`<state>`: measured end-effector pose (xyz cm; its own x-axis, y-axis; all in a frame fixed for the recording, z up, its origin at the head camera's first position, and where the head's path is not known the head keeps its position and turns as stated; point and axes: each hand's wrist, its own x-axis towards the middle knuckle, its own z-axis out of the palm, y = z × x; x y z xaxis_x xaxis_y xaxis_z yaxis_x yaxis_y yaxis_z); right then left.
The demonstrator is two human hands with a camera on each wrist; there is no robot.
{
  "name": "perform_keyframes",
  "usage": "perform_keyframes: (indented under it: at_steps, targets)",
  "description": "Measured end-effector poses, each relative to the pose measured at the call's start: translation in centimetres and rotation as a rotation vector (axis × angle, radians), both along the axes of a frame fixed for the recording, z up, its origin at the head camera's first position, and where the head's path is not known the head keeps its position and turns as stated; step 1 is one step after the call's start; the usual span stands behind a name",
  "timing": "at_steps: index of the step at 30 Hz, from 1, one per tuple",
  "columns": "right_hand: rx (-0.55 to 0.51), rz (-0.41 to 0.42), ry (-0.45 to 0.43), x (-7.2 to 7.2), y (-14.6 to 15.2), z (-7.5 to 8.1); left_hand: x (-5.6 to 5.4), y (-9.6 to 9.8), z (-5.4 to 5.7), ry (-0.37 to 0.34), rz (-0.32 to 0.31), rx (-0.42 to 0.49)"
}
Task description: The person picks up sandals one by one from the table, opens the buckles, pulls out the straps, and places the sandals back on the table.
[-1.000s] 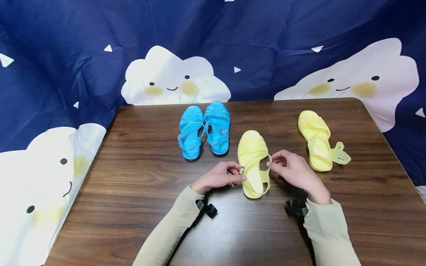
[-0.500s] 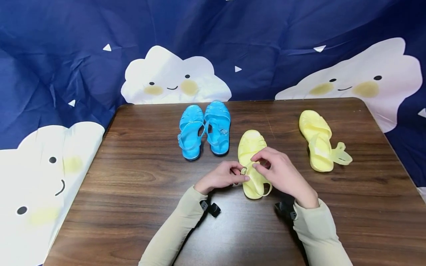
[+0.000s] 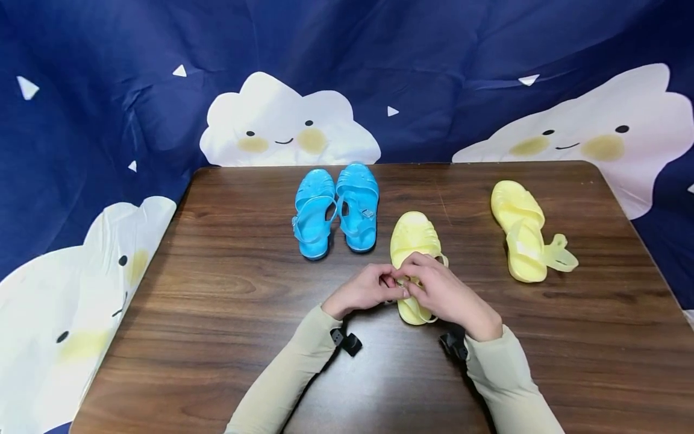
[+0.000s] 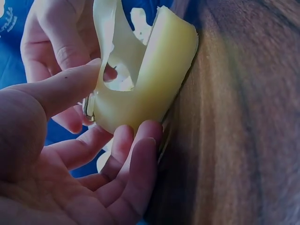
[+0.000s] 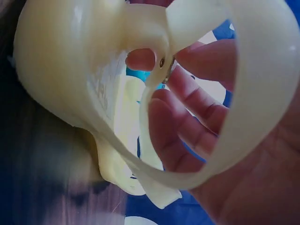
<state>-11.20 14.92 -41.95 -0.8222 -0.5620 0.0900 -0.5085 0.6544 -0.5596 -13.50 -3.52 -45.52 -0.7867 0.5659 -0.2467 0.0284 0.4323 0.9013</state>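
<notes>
A yellow jelly sandal lies toe-away on the table, with both hands at the left side of its ankle part. My left hand holds that side, its thumb and fingers about the small metal buckle. From the right my right hand reaches over the sandal and pinches the ankle strap close to the buckle. The right wrist view shows the strap curving in a loop in front of the right fingers. Whether the strap end passes through the buckle is hidden by the fingers.
Two blue jelly sandals stand side by side near the back edge. Farther right lies another yellow sandal, its strap spread out on the brown wooden table. A blue cloud-print cloth hangs behind.
My right hand has moved left from the sandal's right side, bringing the strap across to the buckle and meeting the left hand. The left hand has stayed at the buckle side.
</notes>
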Motion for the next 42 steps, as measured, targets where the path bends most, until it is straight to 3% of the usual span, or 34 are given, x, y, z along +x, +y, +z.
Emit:
perform_keyframes:
  at_steps: [10,19,27,37,42]
  targets:
    - [0.009,0.01,-0.029,0.0,0.4,0.0,-0.3,-0.2,-0.1,-0.033,-0.037,0.026]
    - [-0.02,0.008,0.018,-0.3,0.8,-0.3,-0.3,-0.3,-0.2,-0.072,-0.03,0.033]
    - [-0.022,-0.009,0.037,-0.5,0.8,-0.4,-0.6,-0.5,-0.4,-0.064,-0.062,0.032]
    - [0.025,0.028,0.014,-0.7,1.0,-0.6,-0.6,-0.6,-0.3,-0.075,-0.074,0.041]
    - [0.015,0.028,-0.053,-1.0,1.0,-0.7,-0.6,-0.6,-0.2,-0.057,-0.086,0.039]
